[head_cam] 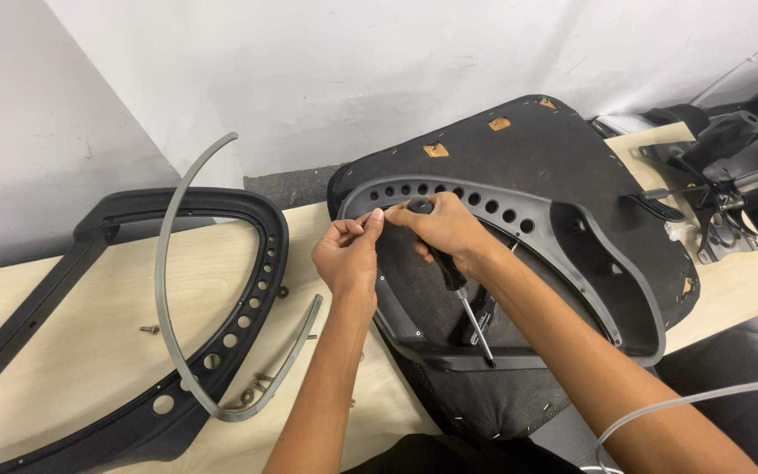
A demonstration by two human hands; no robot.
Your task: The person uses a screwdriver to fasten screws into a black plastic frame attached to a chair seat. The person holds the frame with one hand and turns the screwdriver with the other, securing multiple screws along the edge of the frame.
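Pale wooden tabletop [72, 351] against white walls. At frame centre, right hand [445, 226] closed around a screwdriver [462, 298], long axis slanting, tip pointing lower right. Left hand [348, 254] pinching, perhaps a small screw, at the grey frame [572, 228] on the upturned seat [519, 149].

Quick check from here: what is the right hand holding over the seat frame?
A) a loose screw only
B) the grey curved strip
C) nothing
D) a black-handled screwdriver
D: the right hand wraps a black-handled screwdriver, its shaft pointing down across the seat frame.
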